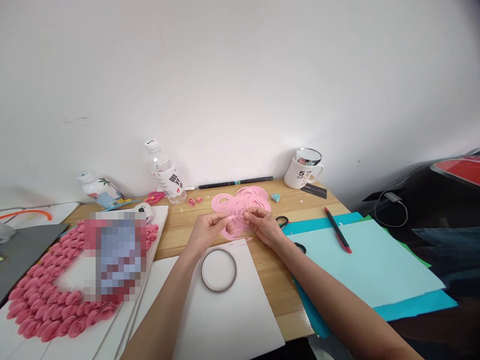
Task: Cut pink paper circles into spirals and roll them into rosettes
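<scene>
My left hand point(207, 231) and my right hand point(264, 227) are raised close together over the wooden table, thumbs and fingertips pinched. Between the left fingertips shows a curled pink paper strip point(231, 218). The right fingers also seem to pinch a part of that pink paper, though its end is mostly covered. Just behind and below the hands lies a loose pile of pink spiral-cut paper circles point(258, 196). A thin round ring point(203, 275) rests on a white sheet point(240, 310) between my forearms.
A board of pink paper roses point(48, 312) lies at left, partly blurred out. At the wall stand a water bottle point(167, 176), a small bottle point(98, 190) and a mug point(294, 172). Right are black-handled scissors point(282, 220), a pen point(337, 230) and pale blue paper point(375, 270).
</scene>
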The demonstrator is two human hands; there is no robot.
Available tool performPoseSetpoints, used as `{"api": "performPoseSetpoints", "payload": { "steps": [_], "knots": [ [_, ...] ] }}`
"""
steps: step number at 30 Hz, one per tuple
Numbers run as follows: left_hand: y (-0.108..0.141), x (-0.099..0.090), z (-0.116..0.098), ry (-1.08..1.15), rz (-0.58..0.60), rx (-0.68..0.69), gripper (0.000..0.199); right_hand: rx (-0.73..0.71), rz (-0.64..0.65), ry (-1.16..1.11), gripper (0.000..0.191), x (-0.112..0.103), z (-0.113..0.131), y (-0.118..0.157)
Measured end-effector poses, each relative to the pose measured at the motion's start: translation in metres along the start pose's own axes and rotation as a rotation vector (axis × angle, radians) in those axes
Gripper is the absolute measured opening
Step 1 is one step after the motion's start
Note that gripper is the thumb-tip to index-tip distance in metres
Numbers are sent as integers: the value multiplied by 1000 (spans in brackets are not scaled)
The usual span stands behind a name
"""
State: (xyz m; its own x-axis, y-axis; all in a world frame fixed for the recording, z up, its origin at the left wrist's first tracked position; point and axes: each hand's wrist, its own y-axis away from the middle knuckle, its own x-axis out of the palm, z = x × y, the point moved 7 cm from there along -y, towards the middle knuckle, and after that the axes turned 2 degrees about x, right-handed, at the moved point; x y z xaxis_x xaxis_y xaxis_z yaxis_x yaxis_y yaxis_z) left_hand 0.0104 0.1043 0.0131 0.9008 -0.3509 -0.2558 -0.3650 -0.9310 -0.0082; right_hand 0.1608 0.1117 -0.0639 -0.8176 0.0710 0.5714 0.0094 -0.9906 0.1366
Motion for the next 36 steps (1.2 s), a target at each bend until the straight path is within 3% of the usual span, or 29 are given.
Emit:
{"api": "performPoseSetpoints", "payload": {
  "steps": [6,12,22,36],
  "knots": [
    [0,1,6,113,-13,-55,21,10,22,-16,17,0,-1,0],
    [1,0,2,77,-9,-9,25,13,66,0,19,3,0,-1],
    [-1,2,8,118,-3,-55,21,17,8,-22,19,-3,-2,-2],
    [-1,-1,9,166,-31,-76,31,-4,-17,-6,17,-1,2,-1]
  ]
}}
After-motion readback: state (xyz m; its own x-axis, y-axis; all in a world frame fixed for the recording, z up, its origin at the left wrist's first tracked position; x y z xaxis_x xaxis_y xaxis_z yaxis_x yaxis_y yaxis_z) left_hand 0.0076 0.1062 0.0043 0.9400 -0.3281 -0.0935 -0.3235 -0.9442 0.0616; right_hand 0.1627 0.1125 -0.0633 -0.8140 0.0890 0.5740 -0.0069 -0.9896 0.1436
